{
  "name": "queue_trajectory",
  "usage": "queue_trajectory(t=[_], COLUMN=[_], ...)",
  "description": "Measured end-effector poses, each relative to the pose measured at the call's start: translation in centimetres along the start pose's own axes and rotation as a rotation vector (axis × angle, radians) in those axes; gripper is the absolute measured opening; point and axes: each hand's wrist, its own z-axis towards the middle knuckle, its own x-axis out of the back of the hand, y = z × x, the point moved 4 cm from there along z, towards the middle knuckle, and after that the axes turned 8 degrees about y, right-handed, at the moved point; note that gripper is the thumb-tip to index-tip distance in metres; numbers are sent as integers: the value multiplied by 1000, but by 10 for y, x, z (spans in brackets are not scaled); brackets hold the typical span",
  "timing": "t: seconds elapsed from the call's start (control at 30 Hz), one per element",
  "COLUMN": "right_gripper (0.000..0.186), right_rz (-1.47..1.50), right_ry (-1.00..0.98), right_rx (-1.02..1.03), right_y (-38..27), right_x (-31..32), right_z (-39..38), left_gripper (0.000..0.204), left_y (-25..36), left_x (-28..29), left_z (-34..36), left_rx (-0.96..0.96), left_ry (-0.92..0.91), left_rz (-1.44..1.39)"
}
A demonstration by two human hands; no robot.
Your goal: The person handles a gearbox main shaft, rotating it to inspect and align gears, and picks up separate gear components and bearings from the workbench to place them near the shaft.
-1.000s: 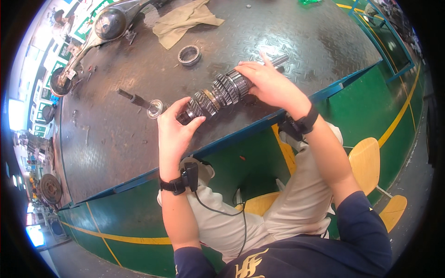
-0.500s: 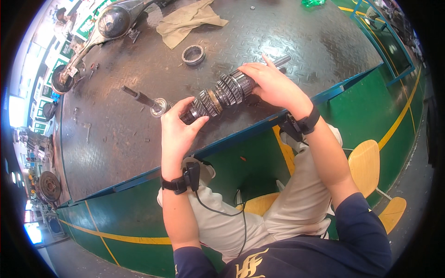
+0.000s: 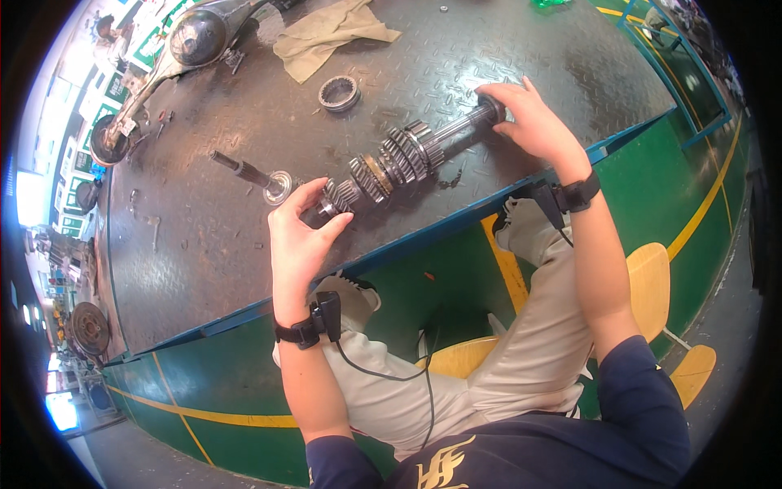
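Note:
A steel gear shaft assembly (image 3: 399,159), with several toothed gears and a brass-coloured ring, lies diagonally over the near part of the metal worktable (image 3: 595,98). My left hand (image 3: 305,236) is closed round its lower left end, thumb and fingers beside the end gear. At the upper right, my right hand (image 3: 529,126) grips a dark cylindrical part (image 3: 489,108) on the long splined shaft (image 3: 456,129). A shorter splined shaft with a bearing (image 3: 277,187) stands left of my left hand. Farther back sits a loose toothed steel ring (image 3: 339,94).
A tan cloth (image 3: 326,41), an axle housing (image 3: 195,37) and small loose parts lie on the table. A blue frame (image 3: 692,81) is at the right, a wooden chair (image 3: 643,301) below, a flanged disc (image 3: 90,326) at the left. A person (image 3: 110,33) is in the background.
My right hand has moved up and right along the shaft with the dark part, exposing the splines between it and the gears. My left hand has shifted slightly left.

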Motion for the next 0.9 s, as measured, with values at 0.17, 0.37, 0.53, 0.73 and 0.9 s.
queue_trajectory(t=[0.17,0.37,0.53,0.73,0.9], right_gripper=[64,66,60,59,61], right_rz=[7,58,21,32,46], right_ry=[4,-28,-50,-52,-68], right_rx=[-27,-10,196,172,143], right_y=[6,-15,-87,-96,-95], right_x=[5,-6,-32,-31,-32], right_z=[-3,-2,2,6,6], left_gripper=[56,56,57,57,57], left_y=[2,4,1,-1,3], left_x=[2,1,-1,-3,-4], left_z=[1,4,9,9,4], left_rx=[39,55,23,4,49], left_ry=[-19,-28,-2,-12,-3], left_rz=[12,18,-11,-8,-23])
